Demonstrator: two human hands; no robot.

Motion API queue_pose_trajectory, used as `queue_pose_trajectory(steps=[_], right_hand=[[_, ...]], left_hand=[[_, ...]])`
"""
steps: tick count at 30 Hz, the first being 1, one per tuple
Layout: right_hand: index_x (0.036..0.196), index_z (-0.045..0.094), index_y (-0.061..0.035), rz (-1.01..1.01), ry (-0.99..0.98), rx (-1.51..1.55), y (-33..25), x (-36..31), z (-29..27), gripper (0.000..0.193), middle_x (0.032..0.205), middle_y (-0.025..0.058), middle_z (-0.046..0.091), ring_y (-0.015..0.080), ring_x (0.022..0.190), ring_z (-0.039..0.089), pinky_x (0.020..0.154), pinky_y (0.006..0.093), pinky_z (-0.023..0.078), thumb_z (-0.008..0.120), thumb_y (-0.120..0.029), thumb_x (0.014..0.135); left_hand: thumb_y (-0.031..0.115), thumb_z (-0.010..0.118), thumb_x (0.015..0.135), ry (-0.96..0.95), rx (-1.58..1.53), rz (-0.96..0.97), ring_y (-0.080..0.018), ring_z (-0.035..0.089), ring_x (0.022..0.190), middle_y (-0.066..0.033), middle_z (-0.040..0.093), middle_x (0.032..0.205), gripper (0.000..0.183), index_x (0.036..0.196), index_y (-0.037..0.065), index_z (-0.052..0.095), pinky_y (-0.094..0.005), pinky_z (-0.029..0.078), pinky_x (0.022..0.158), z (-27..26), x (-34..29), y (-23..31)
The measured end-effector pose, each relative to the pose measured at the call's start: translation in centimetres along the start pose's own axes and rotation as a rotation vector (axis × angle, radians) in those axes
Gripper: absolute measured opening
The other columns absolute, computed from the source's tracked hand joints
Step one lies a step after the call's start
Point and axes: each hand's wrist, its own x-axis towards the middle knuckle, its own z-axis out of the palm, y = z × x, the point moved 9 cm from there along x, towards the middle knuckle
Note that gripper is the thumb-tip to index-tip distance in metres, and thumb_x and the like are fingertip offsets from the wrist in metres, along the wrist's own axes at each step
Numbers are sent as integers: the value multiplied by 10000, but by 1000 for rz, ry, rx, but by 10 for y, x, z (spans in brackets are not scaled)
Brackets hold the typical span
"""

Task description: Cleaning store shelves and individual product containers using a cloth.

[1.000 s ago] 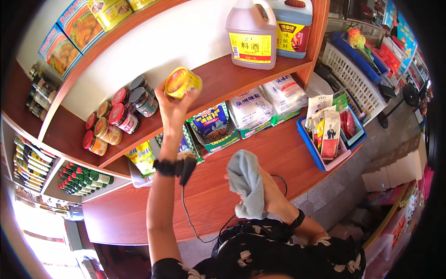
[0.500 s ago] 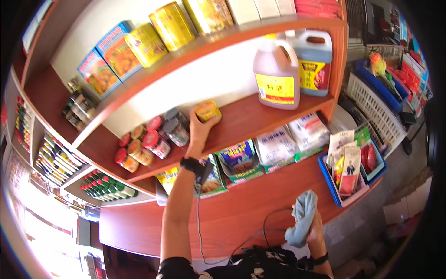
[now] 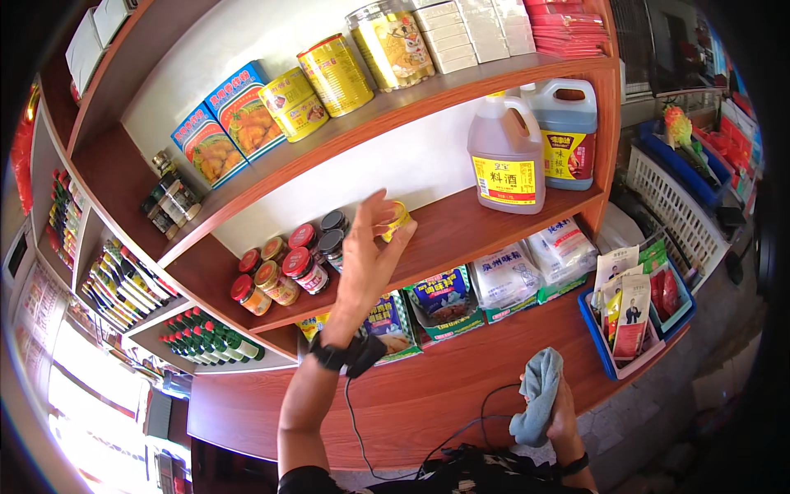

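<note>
My left hand (image 3: 368,262) is raised at the middle shelf (image 3: 440,222), its fingers and thumb spread apart. Just behind them is a small yellow tin (image 3: 397,221), partly hidden by the hand; whether a fingertip touches it is hard to see. To the left of that hand stand several jars with red and dark lids, among them a red-lidded jar (image 3: 305,270). Low on the right, my right hand (image 3: 563,418) grips a bunched grey-blue cloth (image 3: 538,395) above the counter's front edge.
Two big jugs, one amber (image 3: 504,152) and one dark (image 3: 564,123), stand at the shelf's right end. Bagged goods (image 3: 510,276) fill boxes underneath. Baskets of packets (image 3: 621,362) sit at the counter's right end. A black cable (image 3: 355,420) trails over the wooden counter (image 3: 271,407).
My left hand has come off the side of the yellow tin and now hovers in front of it, fingers spread. The view has shifted slightly. My right hand still holds the cloth.
</note>
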Motion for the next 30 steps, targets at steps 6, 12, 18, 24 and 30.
queue_pose_trajectory(steps=[6,12,18,24,30], right_hand=[[1169,529,-42,-16,-81,-72,4,-1,2,488,1017,122,641,132,752,593,616,268,503,354,-460,987],[1148,534,-30,-137,-36,-258,9,-10,-7,465,975,124,646,133,708,586,599,271,501,334,-421,999],[1142,537,-25,-94,-49,-241,-11,-30,-1,493,912,97,626,132,702,567,594,261,473,309,-437,996],[1155,535,-45,-125,74,-257,-18,-37,-29,525,934,91,618,137,702,554,583,255,456,323,-491,979],[1195,516,-18,-287,83,-474,-33,-43,-35,510,989,118,633,153,746,588,625,266,488,309,-439,996]], left_hand=[[222,677,852,341,208,328,-200,622,892,-141,645,994,437,1193,-3,522,-318,512,742,-114,67,110],[472,785,682,473,372,-8,-283,534,1095,-253,518,1187,881,1232,-111,418,-358,460,880,-185,166,21],[513,849,567,477,211,-207,-280,533,1048,-233,504,1106,957,1110,-142,411,-340,464,859,-175,186,-32],[504,838,574,413,297,-254,-246,654,776,-183,655,856,746,907,-129,624,-371,509,698,-161,181,-17],[540,808,566,512,502,-299,-245,672,729,-168,681,802,693,868,-70,678,-369,510,674,-169,181,-12]])
